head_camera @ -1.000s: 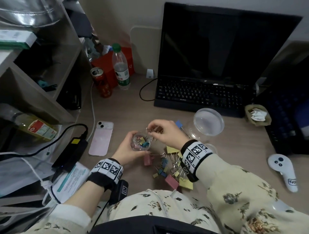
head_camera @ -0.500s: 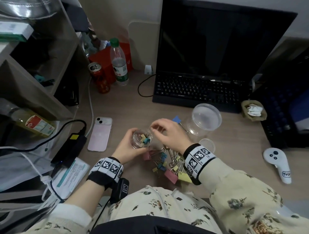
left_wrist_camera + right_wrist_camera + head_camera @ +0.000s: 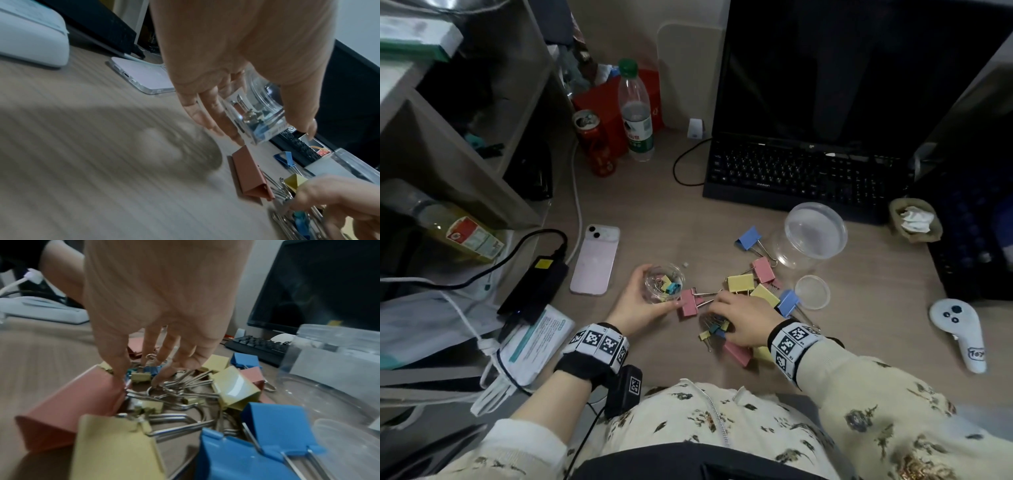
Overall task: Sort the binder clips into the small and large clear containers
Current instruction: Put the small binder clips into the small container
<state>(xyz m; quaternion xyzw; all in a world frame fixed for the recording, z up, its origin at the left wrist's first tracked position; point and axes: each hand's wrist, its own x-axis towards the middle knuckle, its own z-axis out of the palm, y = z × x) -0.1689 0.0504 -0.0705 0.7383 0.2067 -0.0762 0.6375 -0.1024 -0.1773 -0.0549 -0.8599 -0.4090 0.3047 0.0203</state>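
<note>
My left hand [image 3: 657, 289] grips the small clear container [image 3: 664, 282] just above the desk; several small clips lie inside it. In the left wrist view my left hand [image 3: 267, 129] wraps that small container [image 3: 259, 113], above a large pink clip [image 3: 251, 175]. My right hand [image 3: 722, 308] reaches down into the pile of binder clips [image 3: 739, 284]. In the right wrist view my right hand [image 3: 139, 378] has thumb and fingers spread on either side of a small yellow clip [image 3: 140, 376], and nothing is lifted. The large clear container [image 3: 811, 236] stands to the right with no clips visible inside.
A small round lid [image 3: 812, 292] lies right of the pile. A pink phone [image 3: 595, 260] and a black power adapter [image 3: 534, 287] lie to the left. The keyboard [image 3: 801, 171] sits behind, a white controller [image 3: 959, 329] at the right. A bottle [image 3: 635, 113] and a can [image 3: 594, 144] stand at the back left.
My right hand left the mouth of the small container and dropped to the clip pile. My left hand lowered the small container slightly.
</note>
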